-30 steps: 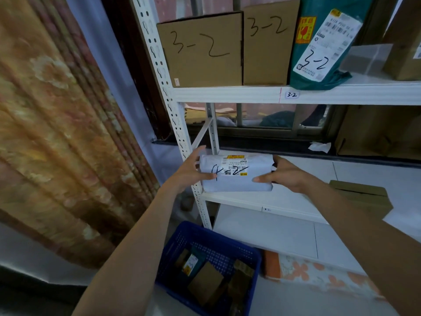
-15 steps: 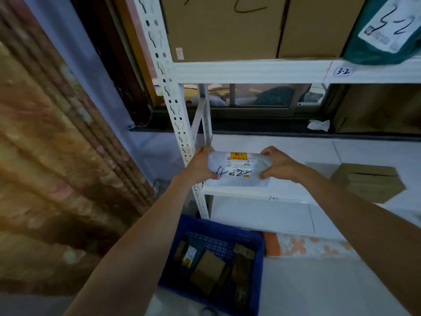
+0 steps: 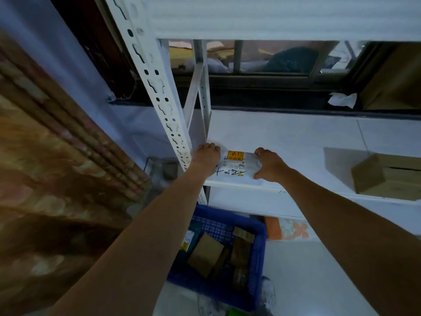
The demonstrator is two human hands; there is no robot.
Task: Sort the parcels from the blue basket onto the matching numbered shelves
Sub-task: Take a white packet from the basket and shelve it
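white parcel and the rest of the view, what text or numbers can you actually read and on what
White parcel, black marker: a "2"-like stroke, rest covered by the left hand.
Its printed label and yellow-red sticker: too small to read.
Shelf edge tag: unreadable.
Blue basket parcels: nothing readable.

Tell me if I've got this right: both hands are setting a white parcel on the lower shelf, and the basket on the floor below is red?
Not quite. The head view shows the basket is blue, not red. The rest holds: the left hand and right hand hold the white parcel at each end on the lower shelf.
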